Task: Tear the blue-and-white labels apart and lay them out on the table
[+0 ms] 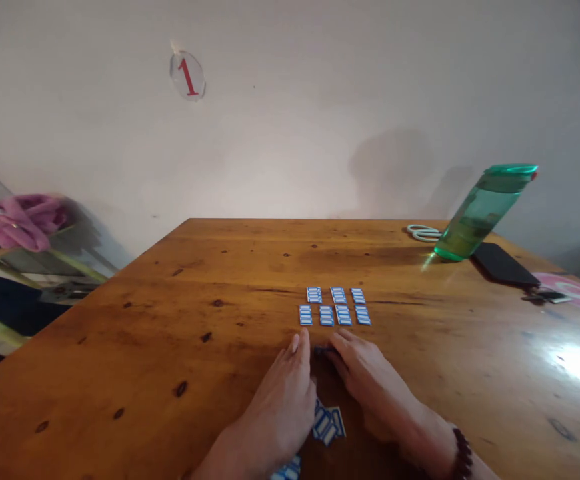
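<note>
Seven small stacks of blue-and-white cards (326,315) lie just beyond the fingertips, three in the far row and four in the near one. A dark small piece (320,350) sits between the two hands, touching or just beside the right hand's (370,370) bent fingers; whether they pinch it I cannot tell. The left hand (287,397) has its fingers straight and together, nothing visibly in its grip. Nearer the body, between the hands, is a loose pile (327,423), with more cards (287,470) below the left hand. The step seems to be forming another group; the next move probably calls for squaring that piece and setting it in line with the rows without nudging them. Well beyond the right hand, a green bottle (483,217) stands on the wooden table (145,360), with scissors (423,233) behind it.
</note>
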A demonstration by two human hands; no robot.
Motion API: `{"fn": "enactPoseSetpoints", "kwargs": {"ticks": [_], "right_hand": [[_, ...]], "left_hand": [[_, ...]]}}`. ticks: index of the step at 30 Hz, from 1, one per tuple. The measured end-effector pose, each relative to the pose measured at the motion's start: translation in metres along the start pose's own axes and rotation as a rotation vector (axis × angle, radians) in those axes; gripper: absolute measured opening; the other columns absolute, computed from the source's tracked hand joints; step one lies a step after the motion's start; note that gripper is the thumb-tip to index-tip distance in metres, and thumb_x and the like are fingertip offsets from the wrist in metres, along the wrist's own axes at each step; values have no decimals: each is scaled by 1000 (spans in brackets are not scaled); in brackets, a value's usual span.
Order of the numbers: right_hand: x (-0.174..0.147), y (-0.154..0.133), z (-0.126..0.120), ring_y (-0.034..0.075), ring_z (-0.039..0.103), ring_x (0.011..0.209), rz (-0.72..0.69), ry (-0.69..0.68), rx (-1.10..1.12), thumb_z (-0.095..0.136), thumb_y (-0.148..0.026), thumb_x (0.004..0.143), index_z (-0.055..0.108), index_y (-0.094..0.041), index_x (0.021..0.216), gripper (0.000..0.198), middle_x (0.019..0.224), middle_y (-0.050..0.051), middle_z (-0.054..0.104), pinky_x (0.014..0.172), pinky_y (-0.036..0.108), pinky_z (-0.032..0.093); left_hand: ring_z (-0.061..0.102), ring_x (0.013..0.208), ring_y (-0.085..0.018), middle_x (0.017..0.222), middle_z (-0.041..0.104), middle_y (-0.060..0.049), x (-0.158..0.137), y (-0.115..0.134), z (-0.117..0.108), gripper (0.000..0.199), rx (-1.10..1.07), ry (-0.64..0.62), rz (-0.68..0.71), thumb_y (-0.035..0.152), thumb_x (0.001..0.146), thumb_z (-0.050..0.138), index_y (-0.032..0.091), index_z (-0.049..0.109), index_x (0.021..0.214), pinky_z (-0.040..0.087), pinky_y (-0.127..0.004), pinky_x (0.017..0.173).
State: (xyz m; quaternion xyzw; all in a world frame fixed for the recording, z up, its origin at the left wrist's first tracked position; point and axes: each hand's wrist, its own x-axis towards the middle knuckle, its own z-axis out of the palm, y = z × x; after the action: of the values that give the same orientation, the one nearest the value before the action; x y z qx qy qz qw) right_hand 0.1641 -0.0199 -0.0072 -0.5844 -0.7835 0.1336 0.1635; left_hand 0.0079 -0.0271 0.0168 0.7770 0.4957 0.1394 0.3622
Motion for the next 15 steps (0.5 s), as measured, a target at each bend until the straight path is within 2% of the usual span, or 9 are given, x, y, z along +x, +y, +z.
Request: {"fn": "enactPoseSetpoints", "kwargs": {"ticks": [4, 6, 8, 11, 15], "right_hand": [[1, 0, -3, 19, 56, 68, 57, 72, 178, 41, -11, 80, 60, -16, 73, 20, 75, 7, 62, 63, 28, 41], [3, -1, -6, 16, 52, 60, 136, 119, 434, 46, -19, 78, 59, -17, 68, 17, 65, 3, 59, 57, 26, 38], [4, -2, -9, 12, 46, 51, 225, 116, 772, 52, -28, 74, 57, -17, 64, 16, 54, -1, 53, 49, 23, 34], [4, -5, -13, 8, 40, 46, 318, 86, 1175, 61, -34, 67, 56, -16, 61, 20, 50, -5, 48, 45, 20, 30], [0, -13, -14, 6, 38, 47, 391, 89, 1382, 67, -35, 64, 58, -14, 61, 23, 54, -4, 51, 46, 19, 29]], "left_hand": [[35, 124, -25, 134, 40, -19, 7, -6, 2, 58, -188, 163, 4, 14, 75, 40, 5, 32, 132, 25, -42, 104], [46, 116, -24, 125, 51, -17, 12, -7, 1, 48, -369, 291, 38, 19, 77, 42, 9, 42, 124, 32, -41, 99], [55, 102, -23, 109, 61, -15, 17, -7, -1, 33, -566, 378, 47, 24, 77, 45, 12, 52, 107, 41, -37, 90], [60, 83, -19, 87, 66, -8, 20, -5, -2, 18, -806, 378, -16, 28, 75, 52, 15, 58, 84, 46, -30, 74], [59, 70, -15, 73, 65, -3, 20, -1, 1, 17, -1046, 276, -69, 31, 70, 60, 15, 59, 75, 44, -25, 64]]}}
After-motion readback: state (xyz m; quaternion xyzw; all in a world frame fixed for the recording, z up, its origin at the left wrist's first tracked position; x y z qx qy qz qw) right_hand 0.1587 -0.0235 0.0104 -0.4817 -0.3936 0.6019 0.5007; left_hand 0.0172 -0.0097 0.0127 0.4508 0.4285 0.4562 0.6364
